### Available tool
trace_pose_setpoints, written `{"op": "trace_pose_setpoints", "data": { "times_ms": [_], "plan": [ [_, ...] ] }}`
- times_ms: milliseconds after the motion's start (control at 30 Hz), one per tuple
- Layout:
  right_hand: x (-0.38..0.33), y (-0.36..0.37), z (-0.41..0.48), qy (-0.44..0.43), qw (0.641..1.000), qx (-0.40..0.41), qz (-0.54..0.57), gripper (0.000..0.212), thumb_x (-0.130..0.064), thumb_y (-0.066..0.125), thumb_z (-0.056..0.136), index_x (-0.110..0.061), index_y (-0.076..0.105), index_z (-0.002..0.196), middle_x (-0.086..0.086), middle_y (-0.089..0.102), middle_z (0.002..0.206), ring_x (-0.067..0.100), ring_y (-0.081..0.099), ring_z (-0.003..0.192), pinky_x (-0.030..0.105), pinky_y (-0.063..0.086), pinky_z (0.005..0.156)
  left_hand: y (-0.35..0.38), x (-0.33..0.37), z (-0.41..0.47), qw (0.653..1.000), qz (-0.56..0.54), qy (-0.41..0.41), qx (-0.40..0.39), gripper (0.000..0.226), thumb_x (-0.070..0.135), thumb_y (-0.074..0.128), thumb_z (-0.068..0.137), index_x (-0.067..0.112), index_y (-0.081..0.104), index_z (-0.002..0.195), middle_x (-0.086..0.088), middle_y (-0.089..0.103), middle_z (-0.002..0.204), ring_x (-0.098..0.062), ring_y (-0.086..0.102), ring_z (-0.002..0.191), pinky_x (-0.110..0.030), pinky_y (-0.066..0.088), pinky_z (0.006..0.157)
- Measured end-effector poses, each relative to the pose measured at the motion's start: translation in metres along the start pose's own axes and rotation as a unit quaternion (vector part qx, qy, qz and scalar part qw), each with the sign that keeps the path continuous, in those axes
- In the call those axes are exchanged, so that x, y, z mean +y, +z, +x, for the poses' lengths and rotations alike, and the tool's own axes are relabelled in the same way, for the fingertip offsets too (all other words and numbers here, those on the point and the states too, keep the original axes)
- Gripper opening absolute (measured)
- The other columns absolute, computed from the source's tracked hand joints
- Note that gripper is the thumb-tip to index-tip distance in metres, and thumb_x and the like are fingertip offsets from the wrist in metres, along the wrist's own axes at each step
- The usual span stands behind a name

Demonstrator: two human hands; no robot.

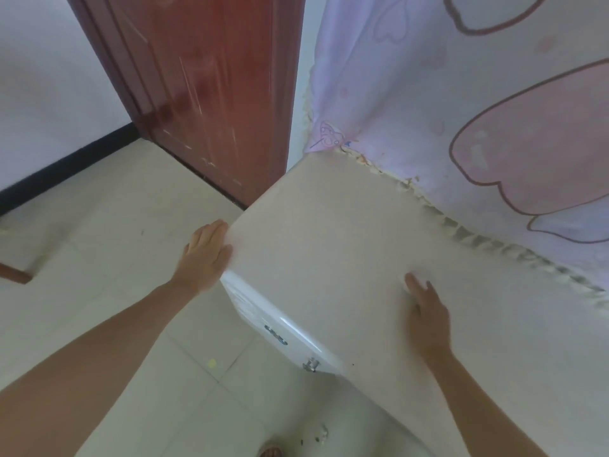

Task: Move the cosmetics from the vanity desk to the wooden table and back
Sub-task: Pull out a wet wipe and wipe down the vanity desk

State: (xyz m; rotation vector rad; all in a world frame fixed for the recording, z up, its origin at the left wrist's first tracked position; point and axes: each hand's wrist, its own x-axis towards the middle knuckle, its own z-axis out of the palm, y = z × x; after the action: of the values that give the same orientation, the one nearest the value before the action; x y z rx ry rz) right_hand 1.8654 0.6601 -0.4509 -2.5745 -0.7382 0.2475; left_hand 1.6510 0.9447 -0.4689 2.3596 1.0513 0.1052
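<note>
Our left hand (pixel 206 255) lays straight fingers against the left edge of the beige-topped white vanity desk (pixel 329 232), holding nothing; our right hand (pixel 428 315) rests flat and empty on its top. Around it lie cream floor tiles (pixel 108 225), a reddish-brown wooden door (pixel 211 87) and a lilac pink-printed curtain (pixel 461 110)

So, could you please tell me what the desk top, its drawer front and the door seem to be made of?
Desk top: matte beige, faintly speckled, probably laminate or a cover.
Drawer front: glossy white with bright highlights, likely lacquered board.
Door: reddish-brown, semi-gloss, scratched, wood or veneer.
</note>
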Motion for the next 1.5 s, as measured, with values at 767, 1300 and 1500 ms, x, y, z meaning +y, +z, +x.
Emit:
{"op": "trace_pose_setpoints", "data": {
  "times_ms": [767,1300,1500],
  "plan": [
    [0.068,-0.032,-0.020,0.219,0.973,0.012,-0.077,0.049,-0.018,0.036,0.098,0.013,0.029,0.134,0.036,0.036,0.134,0.044,0.038,0.121,0.042,0.031,0.099,0.005,0.007,-0.004,0.998,0.036,-0.021,0.052,0.044,0.013,0.044,0.092,0.003,0.036,0.134,-0.020,0.036,0.138,-0.038,0.028,0.128,-0.054,0.029,0.101],
    [-0.168,0.099,0.174,-0.243,0.943,-0.112,-0.198,0.090,-0.058,-0.007,0.071,-0.013,0.014,0.146,0.021,0.033,0.142,0.026,0.020,0.137,0.037,0.018,0.108,0.023,-0.014,0.007,0.994,0.041,0.044,0.088,0.056,0.034,0.024,0.087,-0.004,0.048,0.121,-0.024,0.053,0.120,-0.042,0.041,0.115,-0.059,0.046,0.085],
    [-0.196,0.112,0.148,-0.295,0.927,-0.153,-0.176,0.055,-0.038,0.026,0.096,-0.012,0.022,0.144,0.014,0.026,0.149,0.023,0.008,0.141,0.035,0.012,0.112,0.021,-0.015,0.007,0.994,0.023,0.053,0.088,0.066,0.041,0.020,0.085,-0.005,0.047,0.124,-0.022,0.051,0.125,-0.041,0.038,0.118,-0.057,0.040,0.093]
  ]
}}
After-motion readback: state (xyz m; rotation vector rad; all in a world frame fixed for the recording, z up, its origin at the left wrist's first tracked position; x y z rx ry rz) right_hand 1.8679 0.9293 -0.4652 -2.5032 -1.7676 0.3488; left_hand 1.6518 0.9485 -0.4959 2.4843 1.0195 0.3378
